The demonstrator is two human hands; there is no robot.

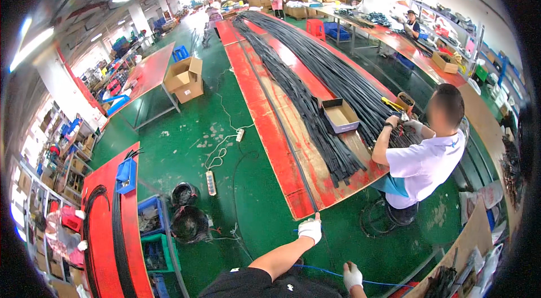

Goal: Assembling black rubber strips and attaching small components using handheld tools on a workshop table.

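Note:
My left hand [310, 230], in a white glove, is at the near corner of the long red table [265, 151]. Its fingers are closed around the near end of a long black strip [290, 149], which runs up along the table's left edge. Lower and to the right is my right hand [353, 276], also gloved, with its fingers curled. What it holds, if anything, is hidden. A thin blue cord [324, 270] passes by this hand; whether they touch cannot be told.
Bundles of black strips [304, 95] cover much of the table, with an open box [340, 116] on them. At the right edge sits a co-worker [425, 157], holding a yellow-handled tool [392, 104]. Black bins [186, 219] and a power strip [211, 183] are on the green floor.

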